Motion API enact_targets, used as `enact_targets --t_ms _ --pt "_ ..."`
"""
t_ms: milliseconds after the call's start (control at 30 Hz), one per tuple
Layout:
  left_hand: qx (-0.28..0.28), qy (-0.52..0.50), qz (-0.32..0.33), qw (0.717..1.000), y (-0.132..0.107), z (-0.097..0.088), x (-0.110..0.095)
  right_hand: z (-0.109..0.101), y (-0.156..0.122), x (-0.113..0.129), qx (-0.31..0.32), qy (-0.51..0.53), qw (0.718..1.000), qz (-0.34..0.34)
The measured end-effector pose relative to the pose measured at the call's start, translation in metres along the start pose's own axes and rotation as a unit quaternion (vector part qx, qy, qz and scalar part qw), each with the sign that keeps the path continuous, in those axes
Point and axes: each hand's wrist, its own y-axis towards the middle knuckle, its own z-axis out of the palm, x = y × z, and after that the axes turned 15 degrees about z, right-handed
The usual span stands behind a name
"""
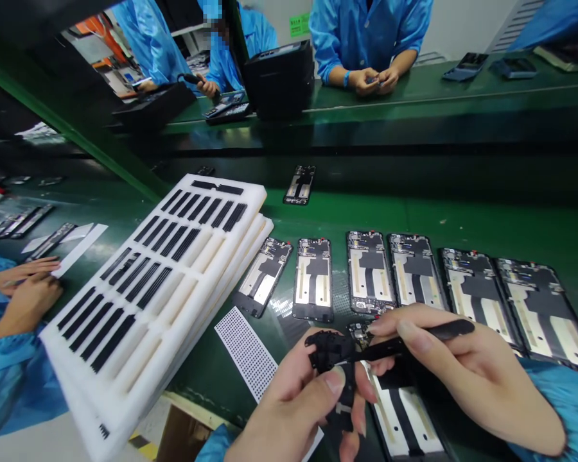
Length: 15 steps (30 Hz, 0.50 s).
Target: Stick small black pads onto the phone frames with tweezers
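My left hand (298, 401) is closed on a small black plastic part (330, 353), pinched between thumb and fingers. My right hand (467, 375) grips black tweezers (428, 338) whose tips reach left to that part. Both hands hover over an open phone frame (404, 427) lying near the front edge of the green bench. A row of several more open phone frames (417, 273) lies just beyond my hands.
Stacked white foam trays (173, 282) with black strips sit at left. A white perforated sheet (245, 350) lies beside them. One phone frame (299, 185) lies farther back. A co-worker's hands (22, 289) are at far left; other people in blue coats (370, 38) work across the bench.
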Motion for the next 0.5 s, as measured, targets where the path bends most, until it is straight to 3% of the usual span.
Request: enact_targets --t_ms 200,300,400,500 --pt "-0.022 0.040 0.041 0.998 -0.010 -0.002 0.008 -0.001 -0.008 -0.004 -0.054 -0.062 0.996 -0.044" --pt "-0.091 0.206 0.051 0.973 -0.030 -0.012 -0.002 -0.005 -0.003 -0.006 -0.114 -0.087 0.989 -0.032" --pt "-0.138 0.458 0.020 0.878 -0.063 -0.032 -0.010 0.003 0.003 -0.010 -0.092 -0.116 0.989 -0.009" --pt "-0.052 0.685 0.057 0.724 -0.097 -0.053 -0.008 0.024 0.003 -0.020 0.029 -0.097 0.995 0.018"
